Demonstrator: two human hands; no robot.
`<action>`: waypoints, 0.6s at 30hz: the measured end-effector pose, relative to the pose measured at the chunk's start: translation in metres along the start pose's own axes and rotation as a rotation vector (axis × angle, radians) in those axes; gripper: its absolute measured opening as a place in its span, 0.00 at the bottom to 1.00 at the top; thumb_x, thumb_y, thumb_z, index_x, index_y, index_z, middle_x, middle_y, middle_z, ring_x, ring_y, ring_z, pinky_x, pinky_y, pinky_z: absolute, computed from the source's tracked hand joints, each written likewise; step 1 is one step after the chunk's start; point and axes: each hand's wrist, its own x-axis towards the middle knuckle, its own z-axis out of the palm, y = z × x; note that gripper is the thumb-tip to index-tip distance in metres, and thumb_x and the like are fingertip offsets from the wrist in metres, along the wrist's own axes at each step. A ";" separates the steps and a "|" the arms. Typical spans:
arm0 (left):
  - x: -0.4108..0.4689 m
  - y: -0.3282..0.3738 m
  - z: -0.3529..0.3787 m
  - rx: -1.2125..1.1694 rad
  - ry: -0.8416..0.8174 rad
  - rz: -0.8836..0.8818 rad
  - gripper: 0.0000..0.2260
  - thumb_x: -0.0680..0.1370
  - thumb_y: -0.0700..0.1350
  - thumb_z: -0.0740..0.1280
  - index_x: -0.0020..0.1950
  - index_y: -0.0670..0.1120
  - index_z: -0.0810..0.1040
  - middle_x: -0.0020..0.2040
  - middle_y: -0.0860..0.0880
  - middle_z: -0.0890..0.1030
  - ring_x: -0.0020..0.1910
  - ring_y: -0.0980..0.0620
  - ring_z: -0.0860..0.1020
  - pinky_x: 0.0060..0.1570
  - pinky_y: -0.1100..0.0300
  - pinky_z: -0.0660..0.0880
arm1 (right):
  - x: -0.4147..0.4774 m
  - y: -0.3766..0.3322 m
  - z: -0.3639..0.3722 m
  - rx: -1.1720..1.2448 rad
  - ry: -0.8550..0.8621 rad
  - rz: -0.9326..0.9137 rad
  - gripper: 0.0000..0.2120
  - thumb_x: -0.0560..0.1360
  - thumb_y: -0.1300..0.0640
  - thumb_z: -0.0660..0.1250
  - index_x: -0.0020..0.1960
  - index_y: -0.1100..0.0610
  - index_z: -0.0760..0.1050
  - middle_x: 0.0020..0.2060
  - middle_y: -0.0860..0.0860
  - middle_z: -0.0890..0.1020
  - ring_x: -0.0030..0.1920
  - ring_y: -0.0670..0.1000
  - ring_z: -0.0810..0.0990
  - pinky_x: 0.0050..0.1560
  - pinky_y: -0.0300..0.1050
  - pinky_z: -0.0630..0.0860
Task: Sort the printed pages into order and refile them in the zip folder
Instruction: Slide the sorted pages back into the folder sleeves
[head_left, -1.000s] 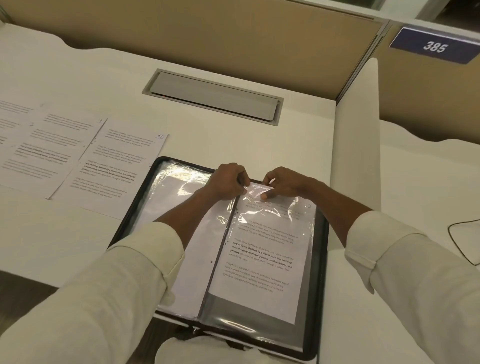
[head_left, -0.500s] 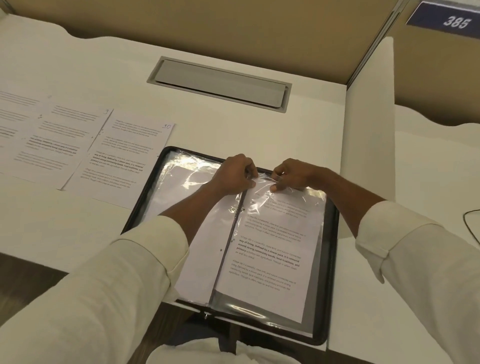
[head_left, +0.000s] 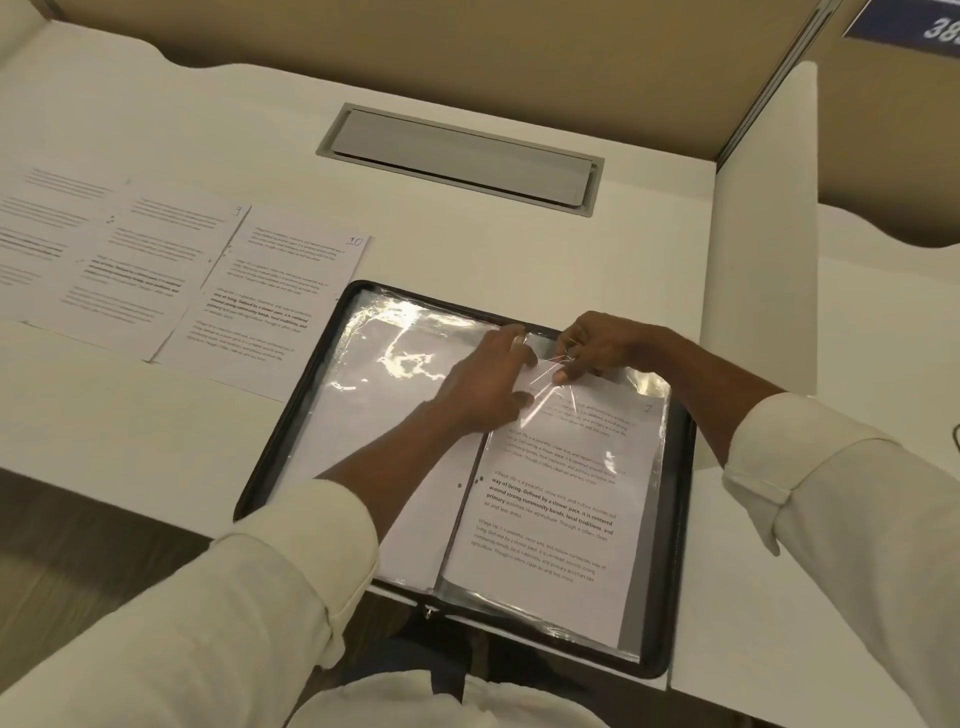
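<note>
On the left, the loose pages (head_left: 223, 291) lie side by side on the tabletop (head_left: 130, 431) as they did half a second ago, with more of them in view now; the nearest is marked 10 by hand, and the farthest runs off the left edge with its print too faint to read. Just to their right the zip folder (head_left: 291, 415) lies open in the same spot, its near edge hanging over the tabletop's edge. The left hand (head_left: 488, 384), a tight fist at the top of the spine before, is now looser, with thumb and fingers parted over the top left corner of the printed page (head_left: 561, 499); whether it grips that corner or only presses it cannot be told. The right hand (head_left: 597, 348) still pinches the top edge of the plastic sleeve (head_left: 647, 387), drawing the film into taut creases. The page sits inside that sleeve on the folder's right half, its upper lines hidden by glare and both hands. At the far right, the blue sign (head_left: 909, 21) is cut off, so its number is incomplete.
</note>
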 end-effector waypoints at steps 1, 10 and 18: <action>-0.009 0.002 0.004 0.028 0.002 0.015 0.25 0.78 0.50 0.76 0.72 0.48 0.74 0.84 0.47 0.57 0.82 0.46 0.58 0.68 0.44 0.73 | -0.002 -0.001 -0.001 0.010 0.005 0.000 0.07 0.70 0.52 0.83 0.46 0.49 0.87 0.41 0.51 0.88 0.43 0.53 0.85 0.44 0.50 0.81; -0.074 0.020 0.044 0.114 -0.035 0.036 0.40 0.81 0.59 0.70 0.85 0.47 0.55 0.86 0.47 0.38 0.85 0.48 0.39 0.81 0.47 0.51 | -0.005 -0.001 -0.005 -0.016 0.031 0.055 0.15 0.65 0.57 0.86 0.44 0.59 0.83 0.39 0.49 0.87 0.42 0.49 0.83 0.44 0.44 0.78; -0.105 0.029 0.061 0.111 -0.032 0.004 0.41 0.82 0.64 0.65 0.86 0.46 0.50 0.85 0.48 0.32 0.84 0.48 0.34 0.79 0.51 0.47 | -0.008 -0.010 0.000 0.015 0.013 0.010 0.14 0.68 0.55 0.84 0.52 0.55 0.86 0.43 0.55 0.87 0.45 0.53 0.83 0.47 0.50 0.79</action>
